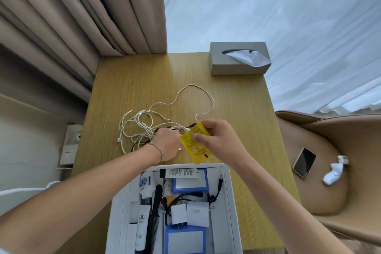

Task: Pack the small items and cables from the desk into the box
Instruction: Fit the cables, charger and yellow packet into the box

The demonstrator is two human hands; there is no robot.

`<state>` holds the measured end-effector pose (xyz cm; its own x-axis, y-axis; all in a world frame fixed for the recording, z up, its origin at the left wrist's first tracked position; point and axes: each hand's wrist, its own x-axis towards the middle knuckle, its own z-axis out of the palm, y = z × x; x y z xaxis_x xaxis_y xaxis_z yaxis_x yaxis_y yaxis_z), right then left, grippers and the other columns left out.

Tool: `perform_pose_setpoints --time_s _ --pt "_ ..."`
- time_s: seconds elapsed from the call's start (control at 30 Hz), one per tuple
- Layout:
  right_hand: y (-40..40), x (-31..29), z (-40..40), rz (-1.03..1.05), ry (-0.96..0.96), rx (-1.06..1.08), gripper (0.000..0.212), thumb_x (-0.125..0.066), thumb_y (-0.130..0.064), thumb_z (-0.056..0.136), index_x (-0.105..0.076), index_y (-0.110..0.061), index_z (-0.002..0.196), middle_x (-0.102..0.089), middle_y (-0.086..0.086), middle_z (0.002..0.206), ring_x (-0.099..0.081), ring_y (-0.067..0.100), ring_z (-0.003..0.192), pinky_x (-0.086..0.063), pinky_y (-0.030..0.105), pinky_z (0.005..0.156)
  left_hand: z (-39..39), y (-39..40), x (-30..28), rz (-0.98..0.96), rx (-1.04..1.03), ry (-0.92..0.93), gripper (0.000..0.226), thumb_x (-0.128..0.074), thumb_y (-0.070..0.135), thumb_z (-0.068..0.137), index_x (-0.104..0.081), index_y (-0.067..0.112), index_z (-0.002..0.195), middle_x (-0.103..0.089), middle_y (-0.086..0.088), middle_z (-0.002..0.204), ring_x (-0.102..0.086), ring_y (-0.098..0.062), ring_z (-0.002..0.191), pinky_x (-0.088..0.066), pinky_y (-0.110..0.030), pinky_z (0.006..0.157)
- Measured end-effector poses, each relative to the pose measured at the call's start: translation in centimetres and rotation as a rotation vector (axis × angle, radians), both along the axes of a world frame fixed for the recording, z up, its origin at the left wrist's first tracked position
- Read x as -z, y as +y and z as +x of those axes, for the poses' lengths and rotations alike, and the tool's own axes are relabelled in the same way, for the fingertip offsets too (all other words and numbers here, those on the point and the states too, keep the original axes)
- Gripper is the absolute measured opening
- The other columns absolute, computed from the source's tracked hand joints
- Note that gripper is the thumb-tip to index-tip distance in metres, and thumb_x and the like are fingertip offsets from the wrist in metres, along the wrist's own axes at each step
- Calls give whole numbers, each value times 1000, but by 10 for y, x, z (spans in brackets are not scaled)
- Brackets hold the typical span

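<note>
A tangle of white cables [144,128] with a few dark leads lies in the middle of the wooden desk [127,80]. My left hand [168,144] rests on the tangle's near right end with its fingers curled over the cables. My right hand [214,138] pinches a small yellow packet [195,146] between thumb and fingers, just above the far edge of the white box [227,192]. The open box sits at the desk's near edge. It holds white chargers, blue-edged packs, a black comb, tubes and a black cable.
A grey tissue box [239,57] stands at the desk's far right corner. To the right, a tan chair [329,181] holds a phone [304,162] and a crumpled white item [335,171]. Curtains [82,16] hang at the left behind the desk.
</note>
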<state>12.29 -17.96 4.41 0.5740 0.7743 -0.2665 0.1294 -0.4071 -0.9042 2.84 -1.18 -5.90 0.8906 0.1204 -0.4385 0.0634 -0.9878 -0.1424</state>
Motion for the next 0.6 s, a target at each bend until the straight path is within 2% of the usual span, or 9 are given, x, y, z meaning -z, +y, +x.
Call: perform_pose_setpoints --time_s 0.1,0.13,0.2,0.27,0.37,0.43,0.53,0.6 --pt "-11 -7 -12 -105 -41 -84 5 -71 -18 85 -73 -14 85 -74 11 80 -71 31 76 -60 49 70 -7 6 -5 -7 51 4 14 -51 16 93 -65 19 94 -66 -3 94 -67 -27 86 -41 -33 62" --pt "-14 -8 -16 -129 -37 -110 3 -71 -18 85 -73 -20 84 -76 7 80 -72 26 74 -61 45 69 -9 7 -5 3 95 49 12 -53 18 94 -64 18 95 -67 -4 94 -67 -27 85 -41 -33 61" --pt "-18 -11 -27 -169 -28 -152 17 -72 -18 84 -72 -34 77 -76 -2 77 -72 12 67 -60 34 64 -9 8 -4 21 174 143 15 -57 27 96 -66 15 99 -69 -6 93 -68 -30 86 -40 -34 61" --pt "-23 -8 -39 -237 -44 -188 10 -71 -19 84 -70 -27 78 -75 0 74 -66 7 58 -57 31 58 -7 10 -1 27 239 187 17 -62 27 94 -68 12 100 -71 -8 91 -69 -30 85 -40 -34 60" --pt "-30 -3 -57 -310 -109 -230 2 -70 -20 84 -70 -18 85 -73 3 72 -63 14 55 -56 36 57 -3 7 4 56 320 169 6 -64 7 89 -69 10 89 -69 -6 79 -62 -27 67 -40 -35 53" --pt "-33 0 -67 -347 -145 -245 7 -70 -20 84 -71 -18 90 -69 -2 69 -58 12 55 -54 35 56 0 4 6 94 358 166 11 -62 1 86 -66 12 82 -68 -5 74 -53 -26 59 -37 -34 51" --pt "-37 3 -80 -381 -184 -275 11 -70 -23 83 -72 -22 94 -64 -7 69 -59 12 62 -51 32 57 2 0 10 84 339 199 15 -60 2 85 -63 15 78 -65 -4 75 -58 -27 65 -36 -33 51" --pt "-41 5 -86 -391 -174 -284 11 -70 -27 83 -72 -25 94 -64 -10 69 -60 10 64 -51 29 59 1 2 11 34 273 172 20 -57 5 84 -54 18 69 -57 -1 69 -51 -24 61 -35 -31 51"
